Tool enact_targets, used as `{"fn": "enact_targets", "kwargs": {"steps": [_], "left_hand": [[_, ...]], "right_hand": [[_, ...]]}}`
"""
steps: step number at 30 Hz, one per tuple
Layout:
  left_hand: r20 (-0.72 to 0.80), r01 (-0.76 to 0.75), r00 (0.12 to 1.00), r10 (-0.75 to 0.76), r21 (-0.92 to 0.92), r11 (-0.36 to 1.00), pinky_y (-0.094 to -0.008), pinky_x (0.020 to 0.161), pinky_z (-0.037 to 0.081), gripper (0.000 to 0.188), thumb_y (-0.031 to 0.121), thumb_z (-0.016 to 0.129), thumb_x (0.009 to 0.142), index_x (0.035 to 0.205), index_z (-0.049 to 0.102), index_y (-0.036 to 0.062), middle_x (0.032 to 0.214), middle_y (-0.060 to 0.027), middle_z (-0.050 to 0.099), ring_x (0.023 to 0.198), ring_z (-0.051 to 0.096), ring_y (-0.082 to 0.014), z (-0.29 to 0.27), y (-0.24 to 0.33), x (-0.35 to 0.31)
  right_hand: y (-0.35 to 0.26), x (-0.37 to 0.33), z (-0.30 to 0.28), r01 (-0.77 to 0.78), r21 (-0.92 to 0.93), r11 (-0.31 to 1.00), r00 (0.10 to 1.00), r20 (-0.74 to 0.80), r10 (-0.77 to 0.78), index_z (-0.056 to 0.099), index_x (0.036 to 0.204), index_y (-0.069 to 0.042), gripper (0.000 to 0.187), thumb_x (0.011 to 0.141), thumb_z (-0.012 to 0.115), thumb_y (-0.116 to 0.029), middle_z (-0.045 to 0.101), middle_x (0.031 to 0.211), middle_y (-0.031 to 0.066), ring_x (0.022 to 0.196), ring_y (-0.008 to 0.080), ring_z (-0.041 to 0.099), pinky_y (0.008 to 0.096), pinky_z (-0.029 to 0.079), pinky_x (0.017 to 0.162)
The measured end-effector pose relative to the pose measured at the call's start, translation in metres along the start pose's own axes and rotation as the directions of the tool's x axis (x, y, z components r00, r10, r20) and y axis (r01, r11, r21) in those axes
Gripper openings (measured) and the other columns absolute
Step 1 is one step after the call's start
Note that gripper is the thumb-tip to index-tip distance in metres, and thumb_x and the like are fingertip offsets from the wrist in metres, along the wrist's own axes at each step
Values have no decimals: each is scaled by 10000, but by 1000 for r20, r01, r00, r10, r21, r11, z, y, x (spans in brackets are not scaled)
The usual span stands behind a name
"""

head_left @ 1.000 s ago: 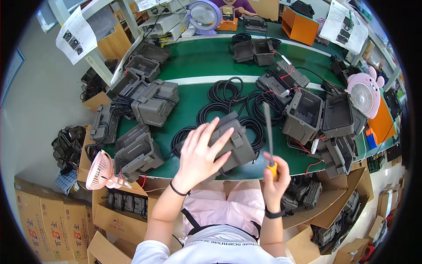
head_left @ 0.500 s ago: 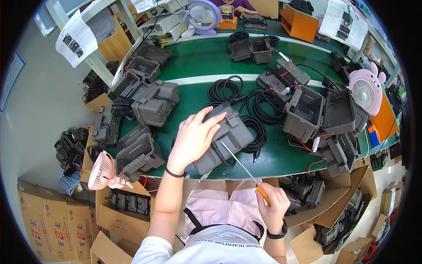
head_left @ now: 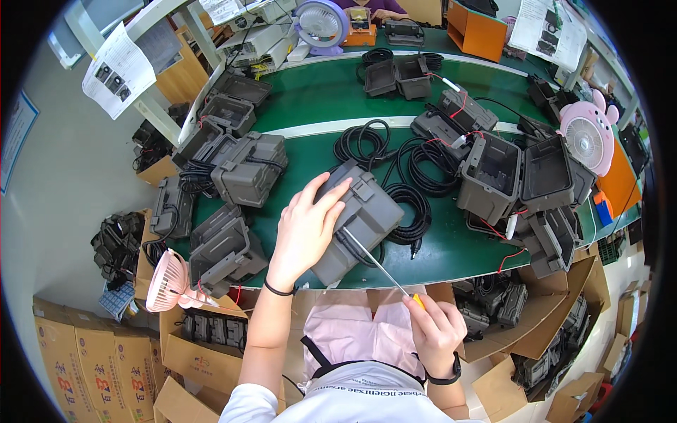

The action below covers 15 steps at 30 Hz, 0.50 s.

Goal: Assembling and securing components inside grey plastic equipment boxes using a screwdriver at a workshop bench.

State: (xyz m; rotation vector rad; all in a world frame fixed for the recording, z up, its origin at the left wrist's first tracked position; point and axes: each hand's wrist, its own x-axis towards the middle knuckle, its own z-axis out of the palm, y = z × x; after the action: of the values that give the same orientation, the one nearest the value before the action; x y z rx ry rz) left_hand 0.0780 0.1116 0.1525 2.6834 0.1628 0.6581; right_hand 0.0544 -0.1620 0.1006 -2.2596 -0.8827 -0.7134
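A closed dark grey plastic case (head_left: pixel 375 213) lies tilted on the green table in front of me. My left hand (head_left: pixel 307 227) rests on its left side, fingers stretched and spread over the surface near a latch. Wrapped around the orange handle of a long thin screwdriver (head_left: pixel 379 265), my right hand (head_left: pixel 436 331) is off the table's front edge. The shaft slants up and left, its tip at the case beside a short black cable loop (head_left: pixel 355 251). I cannot make out what the tip touches. Coiled black cable (head_left: pixel 416 217) lies right of the case.
Open grey cases (head_left: pixel 491 175) crowd the table's right side, with red wires; more cases (head_left: pixel 248 168) stand at left. A pink fan (head_left: pixel 168 280) sits at the front left edge, a pink rabbit-eared fan (head_left: pixel 587 141) at right. Cardboard boxes (head_left: pixel 201 359) stand below. Another person (head_left: pixel 384 8) sits across.
My right hand and the screwdriver have shifted slightly left, and the hand covers more of the handle. My left hand stays on the case. The whole view has shifted a little.
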Motion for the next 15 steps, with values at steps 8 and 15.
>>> {"fn": "enact_targets", "kwargs": {"steps": [8,15], "left_hand": [[-40,-10,999,11,12,1000,-437,884,480,359,214,576,938,1297,601,221,1310,-140,534,1069,584,-341,1,1,-3],[-41,-68,997,70,55,996,-436,910,462,385,213,618,911,1295,606,232,1316,-142,527,1107,568,-336,5,0,-3]], "right_hand": [[7,2,1,82,-27,996,997,8,-81,746,1029,-222,358,702,737,-78,698,936,-20,677,157,572,273,466,587],[4,9,-8,-251,342,905,951,264,164,726,1062,-108,298,770,743,-53,702,857,102,641,218,660,293,521,613]]}}
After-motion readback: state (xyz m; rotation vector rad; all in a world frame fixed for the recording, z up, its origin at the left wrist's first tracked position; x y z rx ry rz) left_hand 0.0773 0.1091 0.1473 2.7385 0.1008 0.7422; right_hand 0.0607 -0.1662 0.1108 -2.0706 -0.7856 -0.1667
